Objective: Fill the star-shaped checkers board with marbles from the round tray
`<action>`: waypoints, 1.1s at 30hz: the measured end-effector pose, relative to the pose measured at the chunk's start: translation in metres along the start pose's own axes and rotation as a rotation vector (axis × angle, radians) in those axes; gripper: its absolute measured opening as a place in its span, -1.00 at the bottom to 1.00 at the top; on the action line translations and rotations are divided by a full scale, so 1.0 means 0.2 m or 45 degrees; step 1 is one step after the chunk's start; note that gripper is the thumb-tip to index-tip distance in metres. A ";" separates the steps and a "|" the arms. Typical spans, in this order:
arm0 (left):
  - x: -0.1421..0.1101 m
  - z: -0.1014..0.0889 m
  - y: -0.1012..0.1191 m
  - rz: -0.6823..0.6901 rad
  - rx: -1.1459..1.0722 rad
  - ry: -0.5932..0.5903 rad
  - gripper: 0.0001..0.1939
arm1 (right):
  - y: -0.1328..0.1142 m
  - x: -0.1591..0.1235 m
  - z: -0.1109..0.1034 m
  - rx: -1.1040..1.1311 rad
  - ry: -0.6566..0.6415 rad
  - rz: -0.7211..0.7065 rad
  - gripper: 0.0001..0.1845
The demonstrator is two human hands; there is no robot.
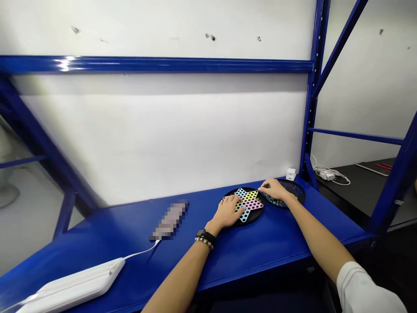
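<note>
A Chinese checkers board (253,205), a black disc with a star of blue, yellow and pink points full of holes, lies on the blue shelf. My left hand (228,211) rests over its left side with the fingers spread, covering part of the star. Right of the board is a second round black tray (297,191) holding several small colourful pieces, too small to make out. My right hand (273,188) hovers at its left edge, fingertips pinched together. Whatever may be between them is too small to name. A dark watch and a bead bracelet circle my left wrist.
A phone-like slab (170,219), blurred out, is joined by a white cable to a long white power strip (74,284) at front left. White chargers (291,174) stand at the back right corner. Blue posts (311,108) frame the shelf; a white wall (169,139) rises behind.
</note>
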State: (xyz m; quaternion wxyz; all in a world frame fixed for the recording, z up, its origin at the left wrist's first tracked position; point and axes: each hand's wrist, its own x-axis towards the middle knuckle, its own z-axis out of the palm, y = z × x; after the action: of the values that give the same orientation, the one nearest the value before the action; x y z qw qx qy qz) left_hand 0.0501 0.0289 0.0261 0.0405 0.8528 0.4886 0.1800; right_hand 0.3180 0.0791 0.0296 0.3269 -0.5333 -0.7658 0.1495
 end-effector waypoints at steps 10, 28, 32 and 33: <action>-0.01 -0.03 0.02 -0.003 -0.020 -0.010 -0.66 | -0.13 -0.02 0.03 -0.058 -0.107 -0.088 -0.76; -0.01 -0.02 0.01 -0.011 -0.002 -0.025 -0.66 | -0.22 -0.03 0.20 -0.263 -0.181 -0.171 -0.70; -0.01 -0.02 0.01 -0.023 -0.009 -0.028 -0.67 | -0.21 -0.03 0.18 -0.328 -0.106 -0.167 -0.75; 0.00 -0.02 0.01 -0.023 -0.014 -0.030 -0.67 | -0.20 -0.03 0.17 -0.303 -0.093 -0.162 -0.76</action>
State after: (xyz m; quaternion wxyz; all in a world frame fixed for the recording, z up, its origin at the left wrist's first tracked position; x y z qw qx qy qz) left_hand 0.0506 0.0264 0.0296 0.0525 0.8502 0.4947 0.1721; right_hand 0.2683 0.0620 0.0243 0.2420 -0.5127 -0.8218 0.0561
